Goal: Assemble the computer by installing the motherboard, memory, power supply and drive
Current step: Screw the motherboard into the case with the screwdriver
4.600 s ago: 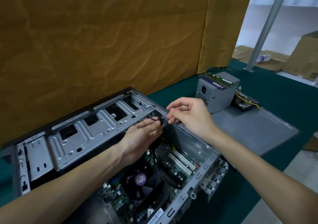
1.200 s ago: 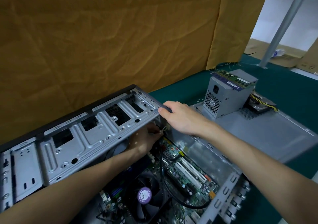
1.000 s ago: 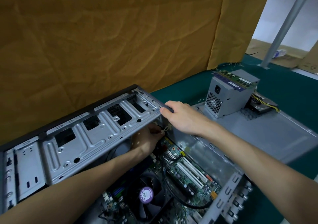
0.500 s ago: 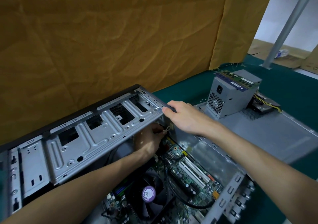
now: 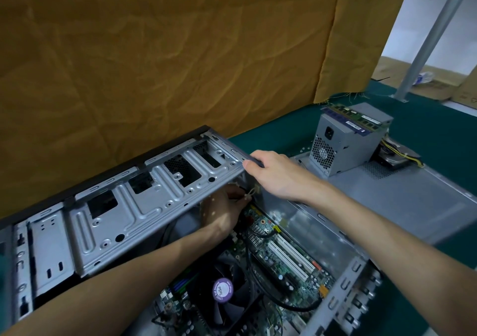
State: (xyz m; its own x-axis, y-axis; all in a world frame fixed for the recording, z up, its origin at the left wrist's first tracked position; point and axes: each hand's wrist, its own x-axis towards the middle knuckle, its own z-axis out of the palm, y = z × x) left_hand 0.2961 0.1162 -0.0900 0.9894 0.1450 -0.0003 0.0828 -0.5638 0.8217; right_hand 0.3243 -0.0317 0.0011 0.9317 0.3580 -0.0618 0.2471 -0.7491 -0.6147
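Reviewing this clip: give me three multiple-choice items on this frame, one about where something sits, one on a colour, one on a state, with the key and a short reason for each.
1. Where is the power supply?
A. Mounted inside the case
B. Standing on the grey side panel beside the case
C. On the floor

2. What colour is the round sticker on the cooler fan?
A. Purple
B. Red
C. Yellow

3. What is the right hand doing?
A. Lying flat on the table
B. Holding a screwdriver
C. Gripping the edge of the metal drive cage

Key: 1 B, the supply stands outside the case on the loose panel. 2 A, the fan's hub label is purple. 3 C, its thumb and fingers curl round the cage's corner, while the left hand reaches beneath the cage.
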